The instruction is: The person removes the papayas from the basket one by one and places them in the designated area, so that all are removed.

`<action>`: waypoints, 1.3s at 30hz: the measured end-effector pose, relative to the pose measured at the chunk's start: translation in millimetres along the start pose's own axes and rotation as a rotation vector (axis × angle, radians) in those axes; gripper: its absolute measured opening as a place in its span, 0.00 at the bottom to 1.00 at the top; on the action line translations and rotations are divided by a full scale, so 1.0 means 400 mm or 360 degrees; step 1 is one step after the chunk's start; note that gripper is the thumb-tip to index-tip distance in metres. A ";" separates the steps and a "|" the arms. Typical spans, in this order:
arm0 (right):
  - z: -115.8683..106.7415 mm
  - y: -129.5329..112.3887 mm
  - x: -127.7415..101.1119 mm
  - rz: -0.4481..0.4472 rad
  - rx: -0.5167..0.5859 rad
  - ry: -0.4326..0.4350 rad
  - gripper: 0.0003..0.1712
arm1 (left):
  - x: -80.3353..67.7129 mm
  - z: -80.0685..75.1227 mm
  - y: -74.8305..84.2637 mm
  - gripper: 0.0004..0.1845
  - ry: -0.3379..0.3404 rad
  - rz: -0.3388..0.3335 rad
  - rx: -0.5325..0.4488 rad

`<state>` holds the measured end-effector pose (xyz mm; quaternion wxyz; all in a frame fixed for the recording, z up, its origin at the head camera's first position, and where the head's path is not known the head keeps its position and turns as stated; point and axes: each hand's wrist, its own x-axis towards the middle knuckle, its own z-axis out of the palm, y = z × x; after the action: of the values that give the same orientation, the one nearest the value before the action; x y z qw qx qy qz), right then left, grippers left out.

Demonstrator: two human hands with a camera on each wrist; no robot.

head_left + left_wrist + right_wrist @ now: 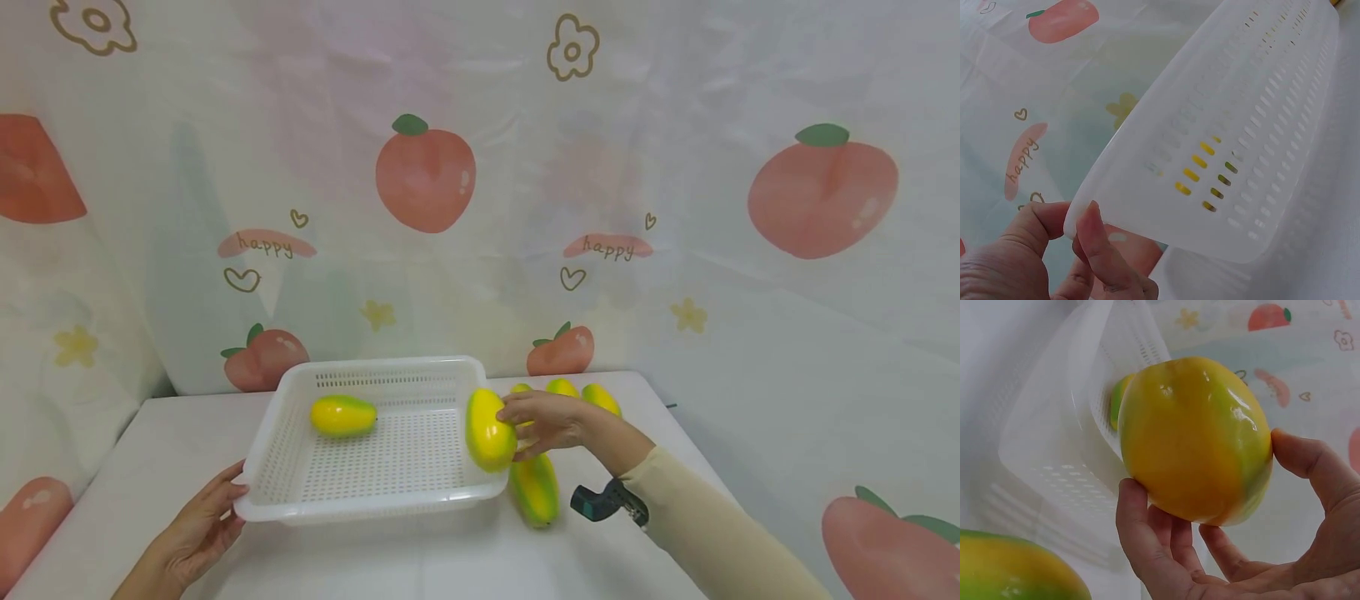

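Note:
A white perforated plastic basket (367, 503) stands on the table, its left rim pinched between the thumb and fingers of my left hand (201, 525). One yellow-green papaya (343, 416) lies inside, toward the basket's left back; its colour shows through the slots in the left wrist view. My right hand (546, 419) grips another papaya (491, 432) over the basket's right rim, thumb on one side and fingers on the other, as the right wrist view (1194, 440) shows. Just below that hand, a further papaya (536, 492) lies on the table beside the basket.
Several more papayas (602, 398) lie at the table's back right, partly hidden behind my right hand and wrist. A dark device (609, 502) is strapped at my right forearm. Behind the white table (337, 562) hangs a curtain (510, 292) printed with peaches.

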<state>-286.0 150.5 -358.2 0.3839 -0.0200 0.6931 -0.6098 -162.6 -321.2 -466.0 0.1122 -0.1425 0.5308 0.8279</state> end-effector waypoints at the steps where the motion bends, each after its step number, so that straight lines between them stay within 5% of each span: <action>1: -0.005 0.002 -0.003 -0.0003 -0.0007 0.0004 0.34 | 0.000 -0.001 0.000 0.21 -0.0001 -0.0007 -0.0006; 14: -0.052 0.026 -0.048 -0.0014 0.0039 0.0071 0.38 | 0.003 0.003 0.007 0.20 0.0079 -0.0092 -0.0025; 39: -0.154 0.098 -0.114 0.0065 -0.0047 0.0299 0.40 | -0.003 0.000 0.001 0.22 -0.0015 -0.0055 -0.0039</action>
<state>-270.9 234.2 -371.0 0.3293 0.0458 0.7352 -0.5907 -161.6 -321.4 -465.0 0.1273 -0.1493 0.5176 0.8329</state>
